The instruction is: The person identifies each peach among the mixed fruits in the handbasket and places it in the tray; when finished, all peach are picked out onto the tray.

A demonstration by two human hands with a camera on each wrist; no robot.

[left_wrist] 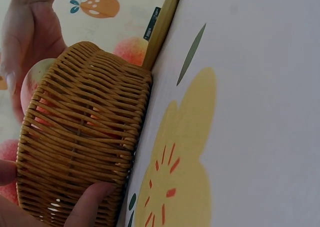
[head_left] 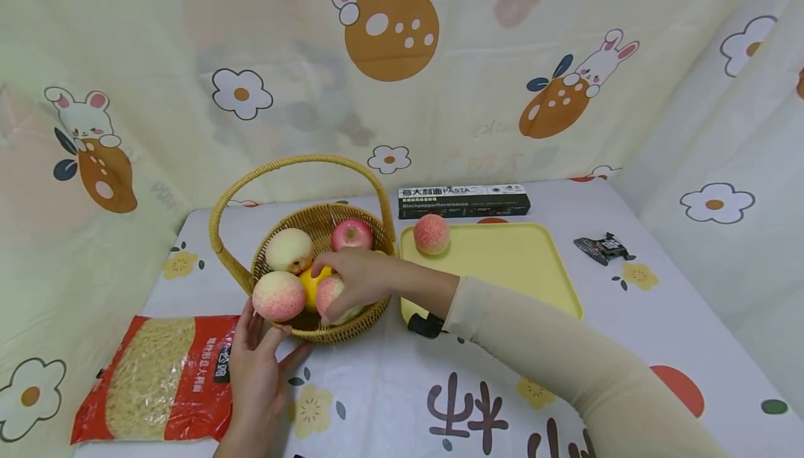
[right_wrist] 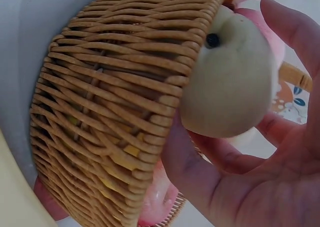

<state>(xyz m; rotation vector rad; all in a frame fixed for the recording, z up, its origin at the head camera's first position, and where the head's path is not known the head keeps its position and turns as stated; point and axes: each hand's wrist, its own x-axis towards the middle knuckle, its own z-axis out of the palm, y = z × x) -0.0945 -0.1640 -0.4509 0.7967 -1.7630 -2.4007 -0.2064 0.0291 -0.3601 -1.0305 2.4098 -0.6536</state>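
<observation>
Right hand (head_left: pixel 367 276) is in the wicker basket (head_left: pixel 339 334), fingers wide around a peach (right_wrist: pixel 232 82), actual grip can't be told; left hand (head_left: pixel 259 367) rests spread fingers on the basket's side. Peach looks light, foam-like, best cupped round its middle. Basket also has two pale fruits (head_left: pixel 278 297), apple (head_left: pixel 352 234), yellow fruit (head_left: pixel 310 289); tray (head_left: pixel 502 262), one pink fruit (head_left: pixel 431 234).

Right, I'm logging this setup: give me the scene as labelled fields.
Container: round brown wicker basket
Left grip: touching the basket's outer wall
Right grip: curled around round cream-pink peach
Also inside: round red apple, round yellow fruit
Right of basket: rectangular yellow tray, round pink peach near far-left corner
Behind tray: long black pasta box
Front left: red plastic pasta bag
</observation>
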